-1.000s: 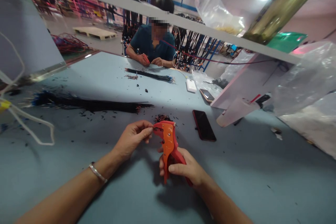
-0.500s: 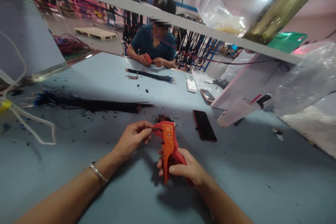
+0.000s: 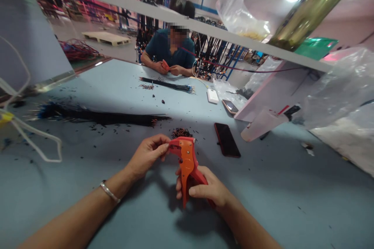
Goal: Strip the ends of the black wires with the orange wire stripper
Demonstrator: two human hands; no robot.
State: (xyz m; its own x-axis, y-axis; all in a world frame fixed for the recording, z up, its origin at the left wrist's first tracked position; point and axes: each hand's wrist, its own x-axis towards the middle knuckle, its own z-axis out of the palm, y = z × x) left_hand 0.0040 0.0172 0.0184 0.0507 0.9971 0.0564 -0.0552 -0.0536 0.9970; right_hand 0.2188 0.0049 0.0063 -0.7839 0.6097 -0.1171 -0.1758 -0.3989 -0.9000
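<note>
Lower centre: right hand (image 3: 209, 191) clenches orange stripper (image 3: 186, 161); left hand (image 3: 147, 153) pinches a small piece (image 3: 167, 148), unidentifiable, at its head.

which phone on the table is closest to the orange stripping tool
The dark rectangular phone with the red edge, lying flat just right of the orange tool; the brownish phone lies farther back.

The orange-red wire stripper (image 3: 186, 163) stands upright in the right hand (image 3: 208, 191), head up facing left, handles down.
</note>
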